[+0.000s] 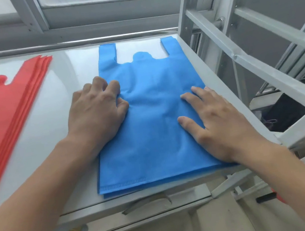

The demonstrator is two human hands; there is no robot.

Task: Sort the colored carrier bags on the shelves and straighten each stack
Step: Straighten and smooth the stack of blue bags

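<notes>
The blue bags (148,119) are lying flat in a small stack on the white shelf (63,100), close to its right edge. I am seeing at least two of them, because a second blue edge is peeking out under the top one at the near end. The handles are pointing away from me, toward the window frame (94,12). The stitched bottom end is sitting near the front edge of the shelf.

My left hand (96,111) is resting on the left side of the blue stack. Its fingers (112,87) are curling in and bunching a little of the cloth, so the hand is half closed. I cannot tell if it is really pinching the bag or just pushing on it.

My right hand (215,124) is lying flat on the right side of the top bag. It is wide open, with the fingers spread and pointing up and to the left. It is pressing down and holding nothing.

The red bags (1,121) are sitting in their own stack at the far left of the same shelf, well apart from the blue ones. Their edges are fanning out a bit, so that stack is not lining up neatly.

A grey metal rack (255,46) is standing just to the right of the shelf.
</notes>
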